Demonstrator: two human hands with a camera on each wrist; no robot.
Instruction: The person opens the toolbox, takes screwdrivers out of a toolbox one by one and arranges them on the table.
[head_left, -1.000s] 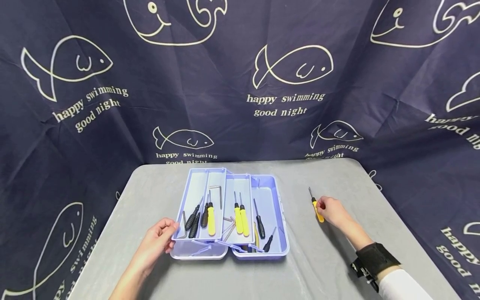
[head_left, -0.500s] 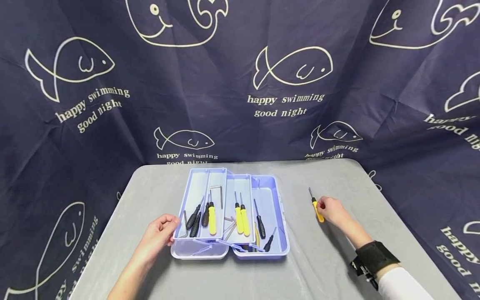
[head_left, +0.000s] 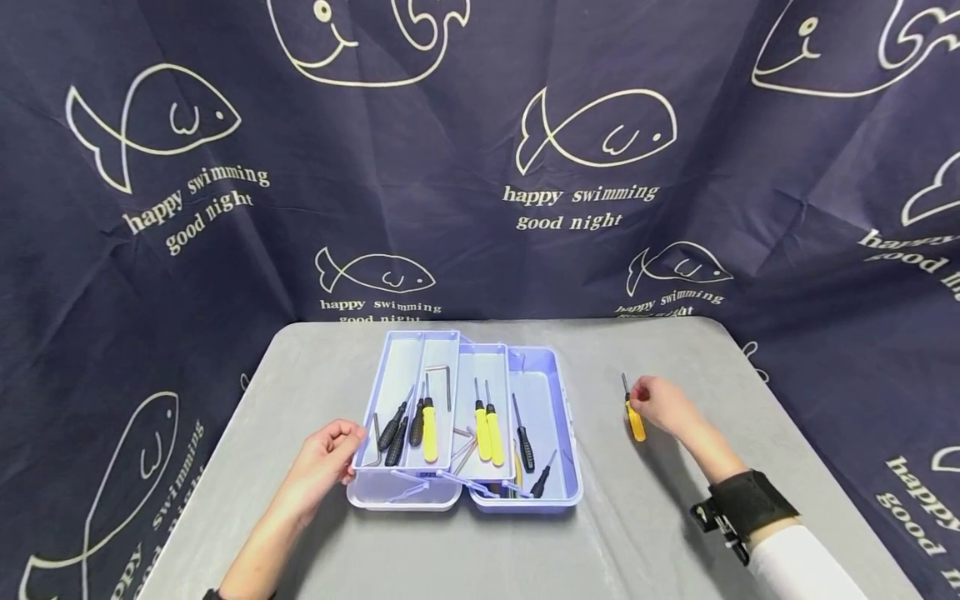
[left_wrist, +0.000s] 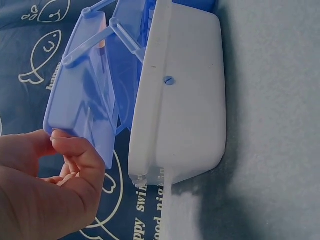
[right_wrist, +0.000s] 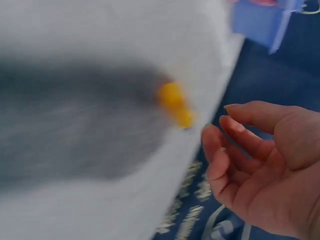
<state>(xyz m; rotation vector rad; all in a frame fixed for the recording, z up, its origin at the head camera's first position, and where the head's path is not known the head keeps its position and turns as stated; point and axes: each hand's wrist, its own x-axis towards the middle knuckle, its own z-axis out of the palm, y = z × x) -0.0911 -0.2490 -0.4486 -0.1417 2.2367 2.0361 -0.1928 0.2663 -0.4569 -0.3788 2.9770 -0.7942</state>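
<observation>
A yellow-handled screwdriver (head_left: 636, 423) lies on the grey table at the right, its shaft pointing away. My right hand (head_left: 664, 406) hovers beside it; in the right wrist view thumb and fingertips are apart, with the blurred yellow handle (right_wrist: 172, 97) beyond them. My left hand (head_left: 324, 458) pinches the near left corner of the toolbox's upper tray (left_wrist: 82, 75). The purple-blue toolbox (head_left: 567, 433) stands unfolded, with black screwdrivers (head_left: 397, 440), yellow screwdrivers (head_left: 482, 433) and hex keys (head_left: 448, 385) in its trays. More black screwdrivers (head_left: 527, 450) lie in its base.
The grey-covered table (head_left: 600, 542) reaches back to a dark blue curtain (head_left: 465, 200) with fish drawings. Folding link arms (head_left: 453, 479) join the trays to the toolbox base. A black band (head_left: 752, 505) wraps the right wrist.
My right hand has let go of the yellow screwdriver and risen slightly off it. The left hand keeps its hold on the tray corner. The head view has shifted a little.
</observation>
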